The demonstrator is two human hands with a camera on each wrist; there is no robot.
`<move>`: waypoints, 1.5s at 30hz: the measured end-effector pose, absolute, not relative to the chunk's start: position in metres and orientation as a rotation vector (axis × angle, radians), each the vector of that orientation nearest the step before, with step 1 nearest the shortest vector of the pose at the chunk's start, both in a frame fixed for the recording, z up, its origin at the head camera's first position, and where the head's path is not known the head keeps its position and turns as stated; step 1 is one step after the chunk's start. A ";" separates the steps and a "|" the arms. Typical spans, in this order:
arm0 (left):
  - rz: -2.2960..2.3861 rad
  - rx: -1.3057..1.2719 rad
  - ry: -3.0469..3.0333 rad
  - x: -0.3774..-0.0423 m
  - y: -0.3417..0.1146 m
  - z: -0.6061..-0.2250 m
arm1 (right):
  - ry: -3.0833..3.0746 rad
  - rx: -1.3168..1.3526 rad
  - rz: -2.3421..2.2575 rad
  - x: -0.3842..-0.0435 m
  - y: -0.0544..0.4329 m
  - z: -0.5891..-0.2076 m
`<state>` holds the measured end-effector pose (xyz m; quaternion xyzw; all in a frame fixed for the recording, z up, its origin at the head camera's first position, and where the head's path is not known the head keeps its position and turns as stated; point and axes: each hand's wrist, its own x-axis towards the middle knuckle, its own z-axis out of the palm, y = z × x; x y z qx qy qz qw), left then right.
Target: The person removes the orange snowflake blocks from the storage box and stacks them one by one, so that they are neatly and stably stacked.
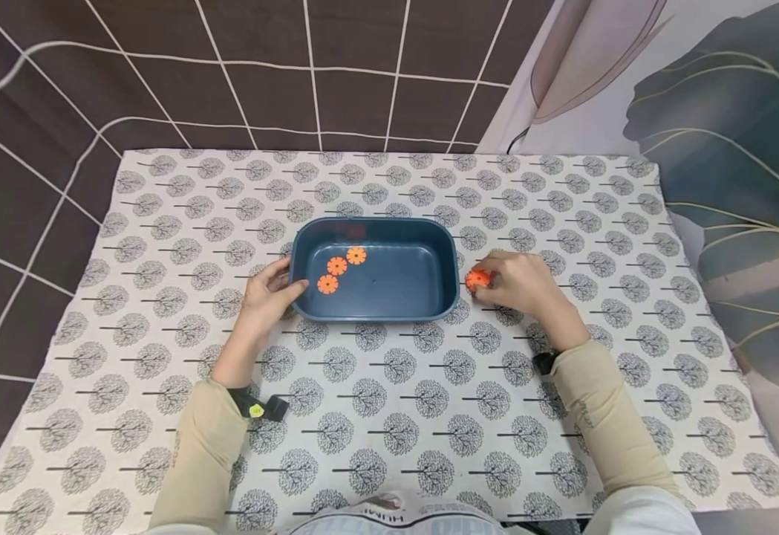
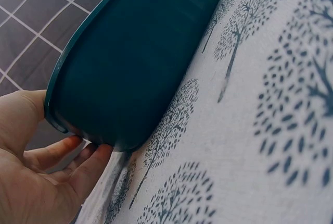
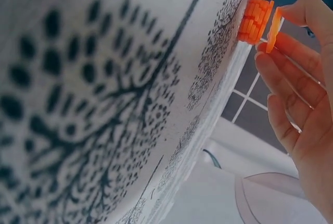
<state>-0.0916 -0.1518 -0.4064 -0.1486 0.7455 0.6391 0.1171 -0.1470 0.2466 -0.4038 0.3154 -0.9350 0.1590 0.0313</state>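
A dark blue plastic box (image 1: 402, 286) stands on the table, with three orange notched discs (image 1: 337, 266) in a slanting row on its floor. My left hand (image 1: 265, 301) grips the box's left end, thumb over the rim and fingers against the outer wall; the left wrist view shows that wall (image 2: 119, 73) up close. To the right of the box, my right hand (image 1: 519, 282) pinches a single orange disc (image 3: 274, 28) between thumb and fingers. That disc is tilted and slightly apart from a stack of orange discs (image 3: 255, 21) on the cloth beside it.
A white cloth with a tree print (image 1: 396, 401) covers the table. Behind it hangs a dark, white-gridded wall covering (image 1: 356, 96). A leaf-patterned curtain (image 1: 750, 200) is at the right. Black camera straps (image 1: 265, 407) are on both wrists.
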 end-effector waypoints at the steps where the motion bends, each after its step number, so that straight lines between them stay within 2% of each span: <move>1: 1.870 -0.433 2.183 -0.092 -0.152 -0.406 | -2.884 0.968 0.487 -0.147 0.247 -0.404; 30: 1.898 -0.432 2.157 -0.092 -0.153 -0.408 | -2.962 0.916 0.505 -0.142 0.248 -0.399; 45: 1.895 -0.419 2.145 -0.092 -0.153 -0.407 | -2.776 0.943 0.517 -0.150 0.240 -0.394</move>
